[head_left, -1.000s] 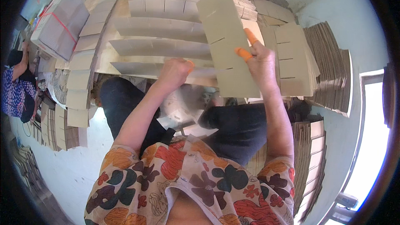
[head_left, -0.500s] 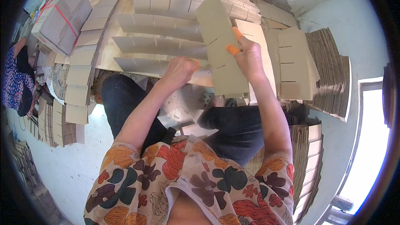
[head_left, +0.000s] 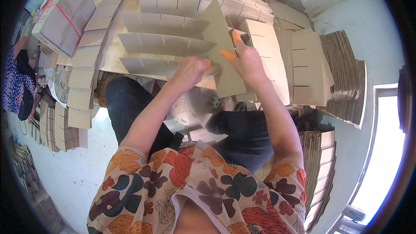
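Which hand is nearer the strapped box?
Left: the left hand is right of the strapped box; the right hand, holding a cardboard sheet, is farther right.

The left hand (head_left: 189,73) partly hides the nearest cardboard strip (head_left: 147,66)

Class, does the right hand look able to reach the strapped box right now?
Probably not: the right hand holds a cardboard panel, and upright strips stand between it and the box.

Shirt (head_left: 212,195) at bottom centre was beige with orange, red, purple and dark green flowers; trousers (head_left: 242,132) were black; finger covers (head_left: 228,55) mid-frame were super bright orange; cardboard sheet (head_left: 220,34) there was just tan; upper-left box (head_left: 80,1) was greyish with a red strap (head_left: 67,26); far-left co-worker's clothing (head_left: 13,71) was navy, pale-spotted.
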Action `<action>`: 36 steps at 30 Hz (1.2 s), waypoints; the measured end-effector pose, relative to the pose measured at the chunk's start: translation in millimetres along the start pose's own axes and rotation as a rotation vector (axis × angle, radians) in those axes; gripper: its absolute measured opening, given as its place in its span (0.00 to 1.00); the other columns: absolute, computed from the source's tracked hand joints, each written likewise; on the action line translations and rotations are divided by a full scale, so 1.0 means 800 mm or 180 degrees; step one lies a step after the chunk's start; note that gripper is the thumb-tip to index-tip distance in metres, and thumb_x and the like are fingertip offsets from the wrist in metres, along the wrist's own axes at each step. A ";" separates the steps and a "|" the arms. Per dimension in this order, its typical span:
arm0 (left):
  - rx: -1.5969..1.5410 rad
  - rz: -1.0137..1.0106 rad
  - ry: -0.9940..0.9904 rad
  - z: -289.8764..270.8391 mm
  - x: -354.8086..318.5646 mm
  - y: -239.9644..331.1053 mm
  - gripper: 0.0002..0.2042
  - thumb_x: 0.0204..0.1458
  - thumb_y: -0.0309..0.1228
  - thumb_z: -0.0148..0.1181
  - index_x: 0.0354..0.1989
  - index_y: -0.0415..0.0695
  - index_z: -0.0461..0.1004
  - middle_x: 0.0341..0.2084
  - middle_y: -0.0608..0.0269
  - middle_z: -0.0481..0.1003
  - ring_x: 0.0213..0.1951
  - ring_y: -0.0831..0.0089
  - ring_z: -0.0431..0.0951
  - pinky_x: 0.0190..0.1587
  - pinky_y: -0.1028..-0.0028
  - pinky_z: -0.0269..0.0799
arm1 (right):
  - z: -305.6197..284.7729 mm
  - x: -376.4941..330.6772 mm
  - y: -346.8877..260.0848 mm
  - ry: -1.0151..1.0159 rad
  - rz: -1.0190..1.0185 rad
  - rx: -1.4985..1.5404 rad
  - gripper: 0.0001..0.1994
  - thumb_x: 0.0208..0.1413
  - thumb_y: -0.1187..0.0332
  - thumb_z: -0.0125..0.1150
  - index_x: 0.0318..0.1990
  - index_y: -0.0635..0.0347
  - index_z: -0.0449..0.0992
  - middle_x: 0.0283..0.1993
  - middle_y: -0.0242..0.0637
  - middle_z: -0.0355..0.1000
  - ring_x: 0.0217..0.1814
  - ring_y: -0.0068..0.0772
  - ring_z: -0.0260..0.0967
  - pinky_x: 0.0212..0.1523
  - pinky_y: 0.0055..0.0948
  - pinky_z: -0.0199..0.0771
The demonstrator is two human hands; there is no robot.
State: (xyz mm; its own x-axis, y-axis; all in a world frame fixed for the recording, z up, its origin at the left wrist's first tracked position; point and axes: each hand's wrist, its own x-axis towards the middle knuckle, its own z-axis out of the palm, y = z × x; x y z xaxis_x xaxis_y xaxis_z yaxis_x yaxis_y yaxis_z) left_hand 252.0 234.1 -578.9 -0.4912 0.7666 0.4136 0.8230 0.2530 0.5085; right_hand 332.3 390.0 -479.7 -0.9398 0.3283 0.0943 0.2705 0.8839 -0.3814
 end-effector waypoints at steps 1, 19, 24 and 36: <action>-0.0008 0.0003 -0.0001 0.000 -0.001 -0.002 0.01 0.40 0.23 0.53 0.21 0.41 0.71 0.17 0.48 0.71 0.26 0.50 0.74 0.27 0.55 0.68 | -0.007 -0.005 -0.008 -0.0029 0.0123 -0.0006 0.17 0.48 0.74 0.62 0.46 0.69 0.69 0.33 0.58 0.71 0.30 0.57 0.69 0.29 0.40 0.69; -0.0145 0.0071 0.0002 0.001 0.002 0.002 0.02 0.38 0.20 0.53 0.21 0.40 0.71 0.18 0.47 0.71 0.26 0.50 0.74 0.27 0.56 0.68 | 0.029 -0.018 0.025 0.0393 -0.0782 -0.0099 0.05 0.44 0.78 0.53 0.31 0.68 0.70 0.28 0.52 0.69 0.31 0.54 0.69 0.32 0.44 0.70; -0.0179 0.0023 -0.0041 -0.001 0.005 0.004 0.02 0.37 0.20 0.54 0.20 0.40 0.71 0.17 0.47 0.71 0.25 0.50 0.74 0.27 0.56 0.68 | 0.026 -0.025 0.020 0.0597 -0.0900 0.0211 0.03 0.45 0.77 0.57 0.28 0.68 0.70 0.27 0.51 0.68 0.30 0.54 0.68 0.31 0.43 0.68; -0.0198 0.0072 0.0127 0.003 0.004 0.004 0.03 0.41 0.24 0.58 0.26 0.41 0.75 0.19 0.49 0.72 0.27 0.52 0.74 0.27 0.57 0.67 | 0.027 -0.023 0.045 0.0294 -0.0667 0.0118 0.09 0.54 0.64 0.55 0.38 0.58 0.75 0.36 0.49 0.71 0.39 0.49 0.71 0.36 0.42 0.72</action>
State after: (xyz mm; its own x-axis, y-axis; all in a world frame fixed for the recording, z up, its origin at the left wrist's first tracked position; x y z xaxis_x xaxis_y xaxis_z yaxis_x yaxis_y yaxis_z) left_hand 254.0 238.7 -577.5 -0.4848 0.7472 0.4547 0.8153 0.1980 0.5441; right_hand 354.7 408.5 -514.6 -0.9511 0.1694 0.2583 0.0618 0.9237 -0.3780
